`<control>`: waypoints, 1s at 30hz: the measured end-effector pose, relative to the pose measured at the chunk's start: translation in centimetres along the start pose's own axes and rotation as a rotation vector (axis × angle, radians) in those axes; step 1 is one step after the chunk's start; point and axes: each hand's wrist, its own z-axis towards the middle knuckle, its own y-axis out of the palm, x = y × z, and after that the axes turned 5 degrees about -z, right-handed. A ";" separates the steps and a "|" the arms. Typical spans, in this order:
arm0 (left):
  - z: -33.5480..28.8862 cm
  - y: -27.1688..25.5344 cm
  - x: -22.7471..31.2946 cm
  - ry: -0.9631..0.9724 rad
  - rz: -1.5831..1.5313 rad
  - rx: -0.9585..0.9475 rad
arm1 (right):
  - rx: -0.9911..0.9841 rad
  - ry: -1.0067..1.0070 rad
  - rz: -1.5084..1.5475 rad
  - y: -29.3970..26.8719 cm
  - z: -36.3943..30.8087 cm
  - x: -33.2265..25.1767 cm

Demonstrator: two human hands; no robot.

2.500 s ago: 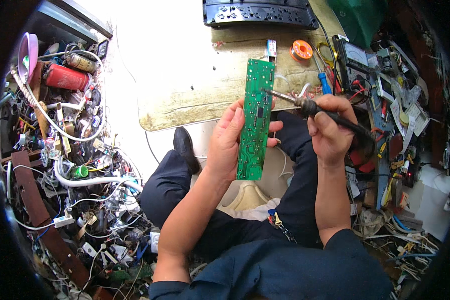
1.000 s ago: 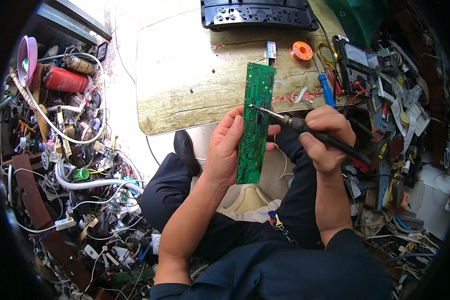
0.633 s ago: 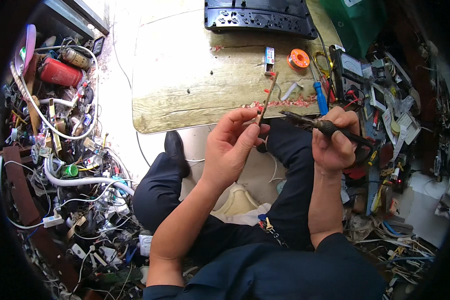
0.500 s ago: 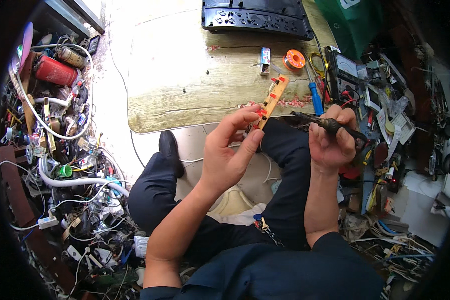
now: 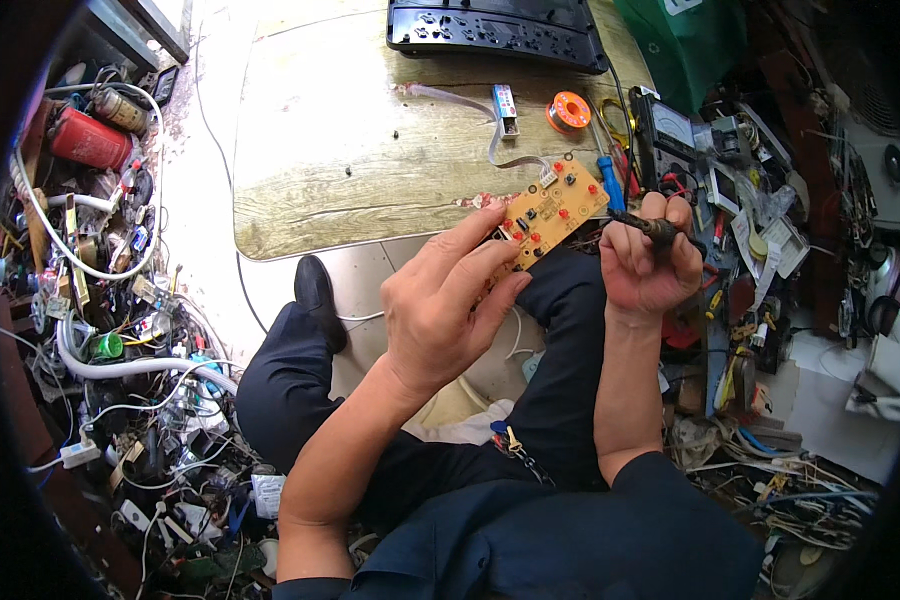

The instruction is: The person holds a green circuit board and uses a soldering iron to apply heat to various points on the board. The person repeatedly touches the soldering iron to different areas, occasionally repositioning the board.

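A yellow-brown circuit board (image 5: 576,208) with red and black parts on its upward face is pinched at its left end by my left hand (image 5: 440,305). From the board's far edge a grey ribbon cable (image 5: 493,140) curls away over the table. My right hand (image 5: 648,272) is closed round a dark soldering iron (image 5: 658,230), whose tip points left at the board's right end. Whether the tip touches the board I cannot tell. Both hands are just off the table's near edge, above my lap.
On the wooden table (image 5: 310,160) lie a black plastic panel (image 5: 498,38), a small box (image 5: 506,110), an orange solder spool (image 5: 569,112) and a blue-handled screwdriver (image 5: 611,180). An analog multimeter (image 5: 668,128) sits at the right. Heaped parts and cables (image 5: 170,400) crowd the left floor.
The circuit board has turned from nearly edge-on to face up, its ribbon cable now showing. The soldering iron is now beside the board's right end. The whole view has shifted slightly.
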 end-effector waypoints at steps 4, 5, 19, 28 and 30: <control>-0.2 0.4 -0.2 0.029 0.030 0.062 | 0.009 0.003 0.007 0.1 0.0 0.1; -0.3 0.4 -0.2 0.024 0.030 0.063 | 0.006 0.005 0.006 0.0 0.0 0.1; -1.0 0.1 0.0 -0.545 -0.621 0.041 | -0.024 -0.046 -0.146 0.9 0.0 0.4; -0.7 0.1 -0.7 -0.926 -1.499 0.190 | 0.067 -0.141 -0.858 2.3 -1.5 1.8; -0.5 0.1 -0.6 -0.941 -1.562 0.200 | 0.017 -0.169 -0.890 2.3 -1.6 1.9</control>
